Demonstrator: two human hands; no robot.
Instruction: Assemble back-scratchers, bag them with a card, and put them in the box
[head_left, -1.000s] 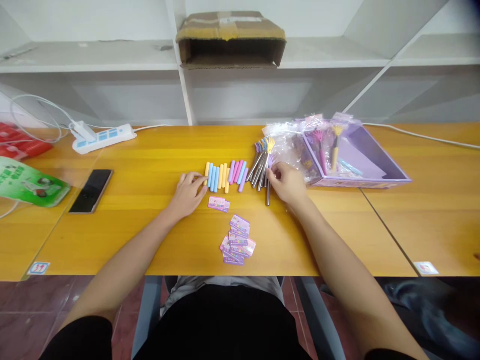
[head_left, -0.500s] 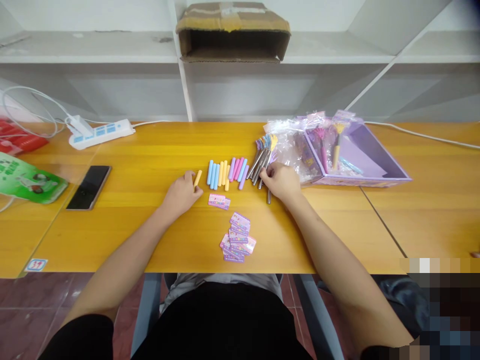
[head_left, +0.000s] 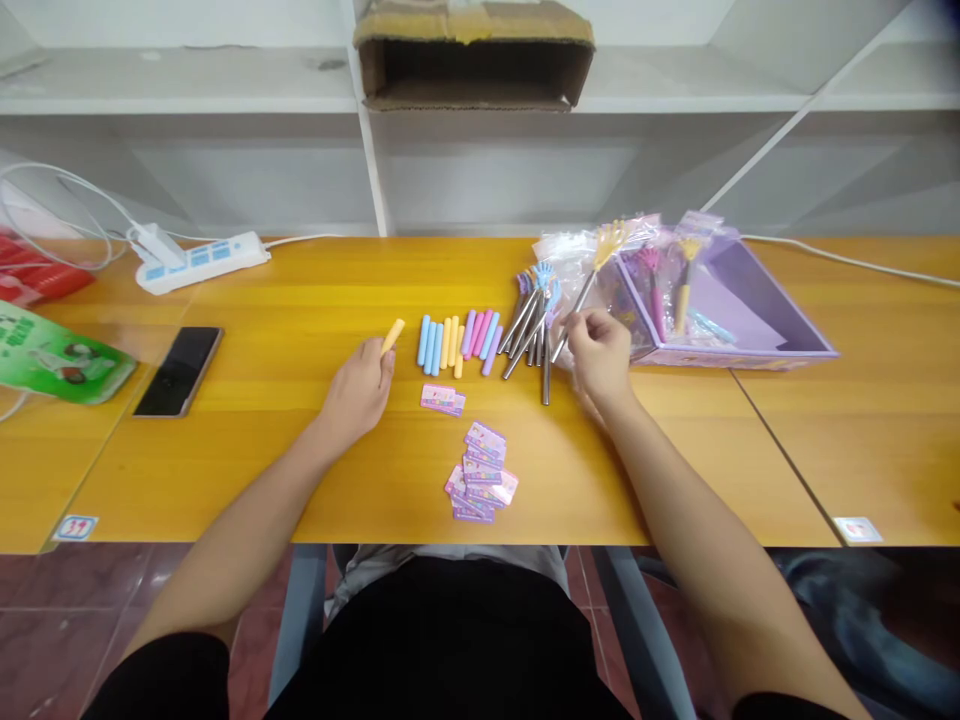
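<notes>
Two grips — left hand [head_left: 358, 385], yellow sleeve [head_left: 392, 336]; right hand [head_left: 600, 352], steel rod [head_left: 582, 294] — each slanting away-right.

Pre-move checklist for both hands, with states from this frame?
1. Left hand grips the yellow tube: ok, pinched at the fingertips, apart from the others.
2. Right hand grips the yellow-tipped stick: ok, fingers closed on its metal shaft, tip pointing away.
3. Colours of the two held pieces match: ok, both yellow.
4. Row of tubes lies tidy on the table: ok, side by side.
5. Tube's open end faces the stick: cannot tell, too small.
6. Held stick's lower end is free of the pile of sticks: cannot tell, they overlap in this view.
</notes>
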